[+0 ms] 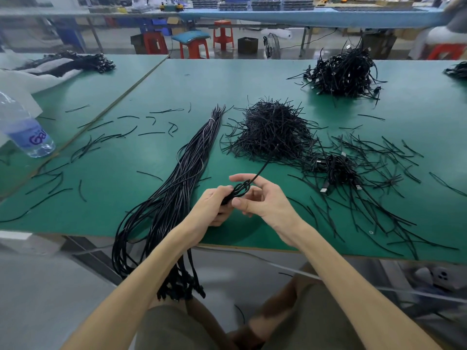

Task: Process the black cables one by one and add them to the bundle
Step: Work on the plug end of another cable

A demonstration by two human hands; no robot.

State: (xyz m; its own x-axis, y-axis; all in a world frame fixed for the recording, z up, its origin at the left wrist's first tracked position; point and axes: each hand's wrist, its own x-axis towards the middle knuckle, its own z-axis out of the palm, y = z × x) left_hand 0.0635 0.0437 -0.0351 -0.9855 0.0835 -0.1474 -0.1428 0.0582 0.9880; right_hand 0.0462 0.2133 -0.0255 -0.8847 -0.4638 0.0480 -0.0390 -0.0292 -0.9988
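Over the near part of the green table (252,79), my left hand (214,205) grips a small coiled black cable (241,189). My right hand (262,198) pinches the twist tie (262,169) wound round that coil; the tie's free end sticks up and away. A long bundle of straightened black cables (182,178) lies to the left of my hands, tied near its far end and drooping over the table's front edge. A few coiled cables with connectors (338,170) lie to the right.
A heap of black ties (273,132) sits just beyond my hands, with loose ties scattered across the table. A bigger pile of coiled cables (343,74) stands at the far right. A water bottle (22,127) lies at the left edge.
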